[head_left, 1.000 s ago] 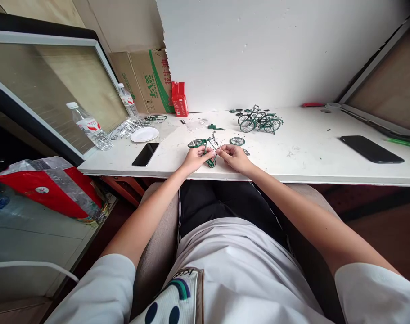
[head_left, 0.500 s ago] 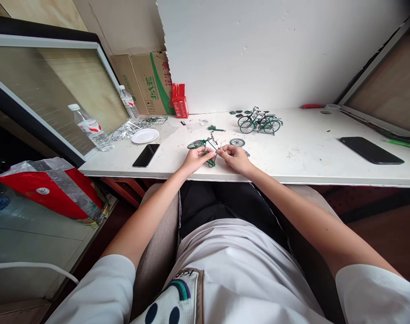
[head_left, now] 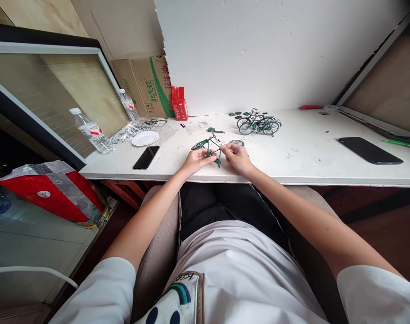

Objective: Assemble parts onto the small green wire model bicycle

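A green model bicycle [head_left: 209, 141], with one wheel on its left side and handlebars at the top, is tilted between my hands near the table's front edge. My left hand [head_left: 198, 161] grips the lower part of its frame between thumb and fingers. My right hand [head_left: 236, 157] pinches at the frame's right side; any small part between those fingertips is hidden. Just behind my right hand lies a loose spoked wheel [head_left: 237, 142], partly covered by it. A small green part [head_left: 215, 130] rests behind the model.
Finished-looking model bicycles [head_left: 259, 123] stand at the back. On the left are a phone [head_left: 146, 157], a white plate [head_left: 145, 138], silvery and green scraps [head_left: 133, 128] and a water bottle [head_left: 92, 130]. A black phone-shaped object [head_left: 370, 150] lies right. A red box [head_left: 179, 108] stands by the wall.
The model bicycle has shifted slightly right and turned in my left hand. My right hand's fingertips have risen a little along the frame.
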Demonstrator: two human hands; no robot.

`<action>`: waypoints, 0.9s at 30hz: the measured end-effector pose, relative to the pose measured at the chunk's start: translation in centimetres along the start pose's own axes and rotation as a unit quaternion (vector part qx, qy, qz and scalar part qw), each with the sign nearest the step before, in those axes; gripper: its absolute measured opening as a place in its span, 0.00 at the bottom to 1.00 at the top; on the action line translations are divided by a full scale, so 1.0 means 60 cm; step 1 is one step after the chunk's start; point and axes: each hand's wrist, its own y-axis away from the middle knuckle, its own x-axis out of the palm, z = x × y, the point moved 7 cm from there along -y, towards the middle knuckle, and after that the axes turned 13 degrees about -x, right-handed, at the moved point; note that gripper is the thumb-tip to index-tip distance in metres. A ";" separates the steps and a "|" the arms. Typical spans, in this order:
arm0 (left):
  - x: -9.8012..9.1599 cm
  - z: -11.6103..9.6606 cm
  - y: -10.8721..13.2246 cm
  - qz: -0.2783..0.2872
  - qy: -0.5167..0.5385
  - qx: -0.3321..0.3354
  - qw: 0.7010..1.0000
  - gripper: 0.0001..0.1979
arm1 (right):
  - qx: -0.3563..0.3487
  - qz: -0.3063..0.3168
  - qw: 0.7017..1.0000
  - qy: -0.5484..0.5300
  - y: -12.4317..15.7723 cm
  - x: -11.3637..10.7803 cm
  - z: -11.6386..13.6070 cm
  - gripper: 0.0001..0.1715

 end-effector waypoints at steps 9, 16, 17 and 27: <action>-0.003 0.004 -0.005 0.001 -0.011 0.008 1.000 0.29 | -0.085 -0.022 0.992 0.087 0.001 -0.008 0.028 0.37; -0.017 0.010 -0.009 -0.036 0.007 0.019 0.999 0.31 | -0.066 0.017 0.994 0.085 0.004 0.003 0.032 0.38; -0.019 0.010 -0.009 -0.043 0.009 0.021 0.999 0.30 | -0.060 0.030 0.994 0.086 0.005 0.006 0.032 0.38; -0.018 0.008 -0.008 -0.045 0.006 0.021 0.999 0.32 | -0.035 0.048 0.996 0.073 0.004 0.008 0.019 0.39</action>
